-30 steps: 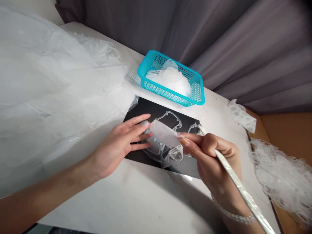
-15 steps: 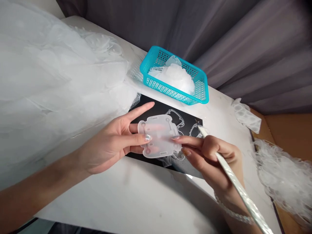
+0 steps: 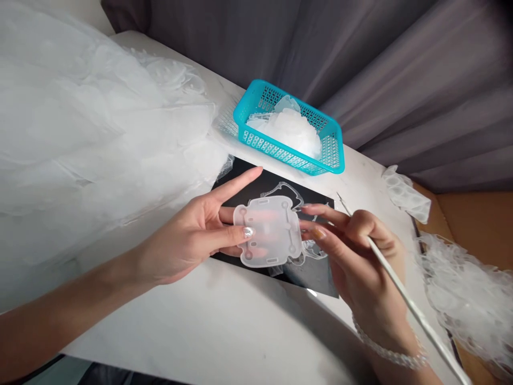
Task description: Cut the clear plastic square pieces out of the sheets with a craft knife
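My left hand (image 3: 200, 230) holds a translucent, frosted plastic piece (image 3: 268, 235) with notched edges, thumb on top and fingers showing through from beneath; its index finger points out past the piece. My right hand (image 3: 364, 251) grips a slim white craft knife (image 3: 401, 289) between its fingers, the thin pointed tip directed up and away from the piece. Its thumb and fingertips are at the piece's right edge; whether they pinch it I cannot tell. Below lies a black mat (image 3: 248, 179) with clear, thin curled trimmings (image 3: 284, 187) on it.
A turquoise basket (image 3: 280, 152) behind the mat holds a heap of similar translucent pieces. A large pile of translucent plastic (image 3: 100, 133) fills the left side. At right are a clear bundle (image 3: 406, 192), a tangle of trimmings (image 3: 465, 289) and brown cardboard (image 3: 473, 214). Grey curtain (image 3: 280, 43) hangs behind.
The plastic piece has turned slightly and shifted a little right and down. My right fingers have spread at its right edge, and the knife has rolled so its tip points farther right.
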`<move>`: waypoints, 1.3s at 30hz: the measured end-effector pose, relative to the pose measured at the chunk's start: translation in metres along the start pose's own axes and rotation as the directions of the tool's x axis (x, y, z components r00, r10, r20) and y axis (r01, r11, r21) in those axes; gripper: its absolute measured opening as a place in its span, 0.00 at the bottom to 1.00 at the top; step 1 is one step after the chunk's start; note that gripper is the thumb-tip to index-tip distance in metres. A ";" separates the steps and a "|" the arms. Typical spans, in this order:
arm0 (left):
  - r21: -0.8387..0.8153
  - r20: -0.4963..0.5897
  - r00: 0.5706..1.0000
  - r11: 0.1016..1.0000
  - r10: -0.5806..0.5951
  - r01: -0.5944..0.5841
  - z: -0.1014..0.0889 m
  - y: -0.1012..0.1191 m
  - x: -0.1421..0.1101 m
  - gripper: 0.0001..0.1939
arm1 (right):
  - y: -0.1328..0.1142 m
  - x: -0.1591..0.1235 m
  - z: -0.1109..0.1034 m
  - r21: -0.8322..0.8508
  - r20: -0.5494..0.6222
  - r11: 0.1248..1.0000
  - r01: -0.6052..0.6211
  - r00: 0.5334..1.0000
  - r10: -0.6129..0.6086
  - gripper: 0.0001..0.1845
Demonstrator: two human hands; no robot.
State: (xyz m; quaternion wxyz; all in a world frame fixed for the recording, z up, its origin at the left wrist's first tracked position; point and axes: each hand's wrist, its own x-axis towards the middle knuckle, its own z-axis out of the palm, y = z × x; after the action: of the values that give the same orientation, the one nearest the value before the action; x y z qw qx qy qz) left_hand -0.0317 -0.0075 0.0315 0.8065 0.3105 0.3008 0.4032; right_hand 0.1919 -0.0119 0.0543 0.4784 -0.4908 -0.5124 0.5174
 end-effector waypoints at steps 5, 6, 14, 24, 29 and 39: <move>-0.107 0.038 0.998 0.993 -0.043 0.047 0.000 0.000 0.000 0.39 | 0.007 0.010 0.003 0.016 0.064 0.991 -0.133 0.989 0.132 0.28; -0.134 0.047 0.998 0.990 -0.047 0.052 -0.001 0.000 0.001 0.38 | 0.009 0.011 0.003 0.012 0.068 0.989 -0.146 0.987 0.145 0.29; -0.189 0.093 0.995 0.980 -0.045 0.062 -0.005 0.000 0.004 0.39 | 0.015 0.009 -0.001 -0.048 0.053 0.988 -0.150 0.987 0.152 0.29; -0.173 0.108 0.994 0.984 -0.033 0.051 -0.004 -0.001 0.003 0.39 | 0.012 0.008 0.000 -0.025 0.060 0.990 -0.136 0.989 0.138 0.29; -0.167 -0.031 0.999 0.986 -0.020 0.015 -0.005 -0.002 0.006 0.39 | 0.015 0.008 -0.001 -0.042 0.004 0.995 -0.087 0.996 0.087 0.29; 0.116 -0.262 0.962 0.992 0.071 -0.041 -0.021 -0.018 0.012 0.26 | 0.011 0.078 -0.033 -0.368 -0.346 0.856 0.362 0.801 -0.488 0.25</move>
State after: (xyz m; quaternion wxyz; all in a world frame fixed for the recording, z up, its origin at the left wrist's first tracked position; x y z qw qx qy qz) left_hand -0.0330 -0.0006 0.0020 0.7290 0.3056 0.4189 0.4470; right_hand 0.2200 0.0679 0.0424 0.6081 -0.5263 -0.5611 0.1961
